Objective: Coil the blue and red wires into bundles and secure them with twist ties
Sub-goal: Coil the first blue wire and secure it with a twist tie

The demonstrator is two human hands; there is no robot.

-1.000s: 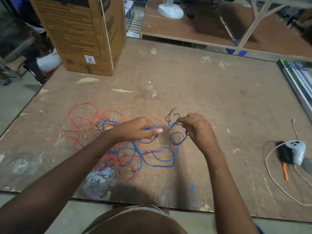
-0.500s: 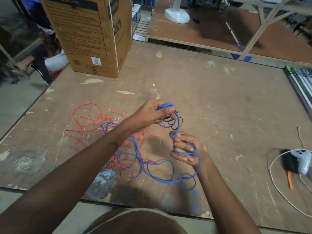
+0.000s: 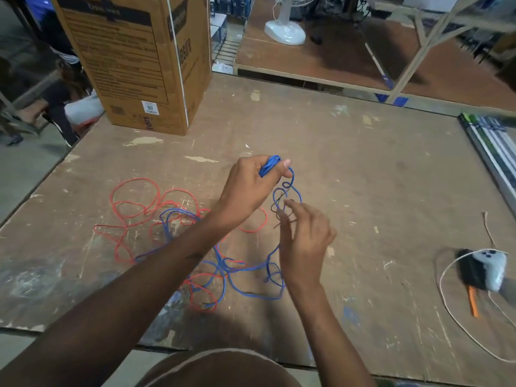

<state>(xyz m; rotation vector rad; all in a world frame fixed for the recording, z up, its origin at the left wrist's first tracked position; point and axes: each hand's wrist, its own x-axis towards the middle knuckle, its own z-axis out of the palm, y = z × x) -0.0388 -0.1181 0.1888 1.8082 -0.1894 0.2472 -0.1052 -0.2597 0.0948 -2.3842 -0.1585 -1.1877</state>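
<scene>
Cardboard box (image 3: 134, 60): standing shut at far left of the worktop (image 3: 363, 177), contents not showing.
Red wire (image 3: 134, 202): lying loose in tangled loops on worktop, left of centre, some strands running under the left forearm.
Blue wire (image 3: 251, 291): mostly sprawling on worktop among the red loops; one end gathered into a small bunch and lifted clear of the worktop.
Left hand (image 3: 248, 188): grip curling round the blue bunch, thumb pressing on top, a strand hanging down from it in curls.
Twist ties (image 3: 282, 216): thin black bits lying on worktop just beyond the right fingertips, partly hidden.
Right hand (image 3: 304, 241): grip relaxing open, fingers fairly straight and reaching toward the hanging blue strand; cannot tell if touching it.
Controller (image 3: 491, 269): white, sitting on a dark object at right edge, pale cord (image 3: 458, 322) looping round it.
</scene>
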